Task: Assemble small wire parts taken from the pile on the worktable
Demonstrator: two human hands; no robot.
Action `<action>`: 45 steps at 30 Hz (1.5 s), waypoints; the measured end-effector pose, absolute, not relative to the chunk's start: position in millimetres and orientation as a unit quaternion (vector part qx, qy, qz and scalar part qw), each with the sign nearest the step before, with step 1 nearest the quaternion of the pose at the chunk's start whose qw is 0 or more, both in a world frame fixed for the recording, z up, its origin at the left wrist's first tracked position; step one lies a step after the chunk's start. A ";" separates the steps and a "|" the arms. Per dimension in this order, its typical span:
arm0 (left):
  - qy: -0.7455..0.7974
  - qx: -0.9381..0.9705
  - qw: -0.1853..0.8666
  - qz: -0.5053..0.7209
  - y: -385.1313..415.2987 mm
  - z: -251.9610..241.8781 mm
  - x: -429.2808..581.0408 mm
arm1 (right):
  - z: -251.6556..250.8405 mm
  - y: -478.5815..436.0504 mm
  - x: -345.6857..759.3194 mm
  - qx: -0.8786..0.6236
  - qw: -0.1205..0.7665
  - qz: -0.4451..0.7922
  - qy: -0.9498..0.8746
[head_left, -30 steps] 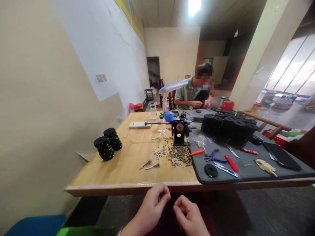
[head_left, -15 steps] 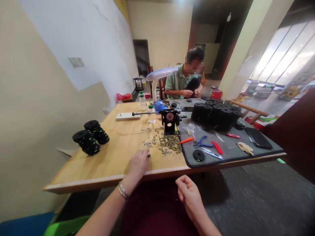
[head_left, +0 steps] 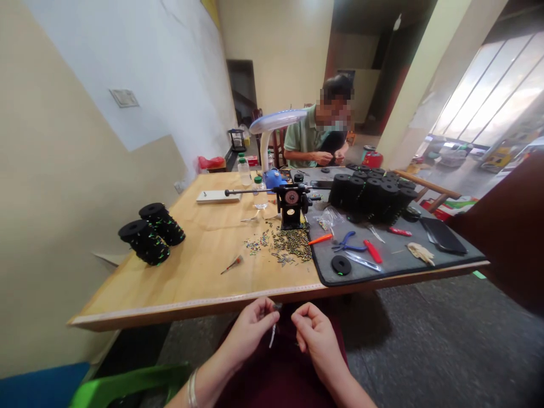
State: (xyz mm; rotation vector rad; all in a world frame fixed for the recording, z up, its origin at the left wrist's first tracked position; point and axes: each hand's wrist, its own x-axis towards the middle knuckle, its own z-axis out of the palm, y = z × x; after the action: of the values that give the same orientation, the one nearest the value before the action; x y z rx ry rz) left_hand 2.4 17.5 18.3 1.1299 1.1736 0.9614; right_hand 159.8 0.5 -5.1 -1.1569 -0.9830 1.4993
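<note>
My left hand (head_left: 256, 324) is above my lap, just off the table's front edge. Its thumb and fingers pinch a small piece from which a thin whitish strip (head_left: 272, 335) hangs. Close by on the right, my right hand (head_left: 315, 335) is closed in a pinch; what it holds, if anything, is too small to tell. The two hands are apart. On the wooden table (head_left: 178, 280) beyond them lies a small thin-tipped tool (head_left: 232, 264) with a reddish end. Tiny loose metal parts (head_left: 292, 245) and coloured bits (head_left: 257, 243) are spread near a black winding device (head_left: 291, 207).
Black spools (head_left: 147, 243) stand at left; several more (head_left: 374, 195) crowd the grey mat (head_left: 399, 263). Blue pliers (head_left: 351, 242), an orange-handled tool (head_left: 321, 239), tweezers (head_left: 362, 262) and a phone (head_left: 444, 235) lie there. A lamp (head_left: 278, 120) and a seated co-worker (head_left: 317, 141) are opposite.
My left hand has drawn back from the tabletop to my lap, near the right hand, with the whitish strip hanging from it. The thin-tipped tool shows on the table. My right hand barely moved.
</note>
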 end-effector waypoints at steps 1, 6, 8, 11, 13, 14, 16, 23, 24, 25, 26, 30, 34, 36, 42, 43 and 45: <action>0.501 0.472 0.600 0.408 13.4 16.1 5.1 | -4.6 0.1 158.5 -0.477 0.476 0.616 -0.408; 0.491 0.439 0.631 0.410 6.4 6.0 12.5 | -7.0 1.4 154.6 -0.486 0.451 0.613 -0.429; 0.482 0.442 0.634 0.412 5.5 4.2 14.3 | -9.2 2.4 154.0 -0.486 0.451 0.609 -0.435; 0.478 0.453 0.631 0.410 3.6 2.9 16.4 | -11.4 3.0 153.9 -0.490 0.454 0.597 -0.444; 0.479 0.458 0.625 0.412 2.4 1.6 17.2 | -12.0 2.7 154.1 -0.491 0.453 0.591 -0.453; 0.479 0.461 0.622 0.414 1.9 0.6 17.5 | -12.2 2.4 154.2 -0.491 0.452 0.588 -0.457; 0.477 0.470 0.614 0.417 1.3 -2.1 17.9 | -13.0 1.9 154.3 -0.492 0.451 0.583 -0.464; 0.479 0.503 0.577 0.431 -1.5 -7.0 18.9 | -16.7 0.0 156.3 -0.492 0.460 0.547 -0.498; 0.480 0.503 0.575 0.432 -1.9 -6.9 19.2 | -16.7 -0.3 156.7 -0.492 0.460 0.542 -0.502; 0.480 0.501 0.576 0.432 -2.1 -6.8 19.5 | -16.5 -0.5 157.0 -0.493 0.459 0.539 -0.505; 0.480 0.499 0.579 0.431 -2.1 -6.8 19.9 | -16.5 -0.6 157.2 -0.495 0.458 0.538 -0.507; 0.476 0.474 0.607 0.424 -0.3 -8.0 21.9 | -17.9 -0.3 156.2 -0.491 0.457 0.549 -0.499; 0.459 0.442 0.645 0.421 1.2 -5.3 23.5 | -19.2 1.5 155.0 -0.487 0.463 0.569 -0.474; 0.453 0.406 0.669 0.427 1.5 -2.2 23.4 | -19.3 2.8 155.2 -0.490 0.464 0.580 -0.457; 0.440 0.357 0.715 0.410 2.7 -0.8 20.9 | -23.9 5.0 157.2 -0.478 0.455 0.615 -0.431; 0.440 0.361 0.715 0.405 3.1 -1.7 20.7 | -25.1 5.0 157.6 -0.476 0.452 0.619 -0.430; 0.451 0.357 0.711 0.405 4.3 -3.5 20.6 | -26.8 4.3 158.7 -0.477 0.446 0.625 -0.428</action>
State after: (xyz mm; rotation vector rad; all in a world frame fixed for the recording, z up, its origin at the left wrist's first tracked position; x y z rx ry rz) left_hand 20.6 4.3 -3.5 0.7924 0.9997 0.8981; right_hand 158.7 4.3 -26.8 -1.1816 -1.0599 1.5476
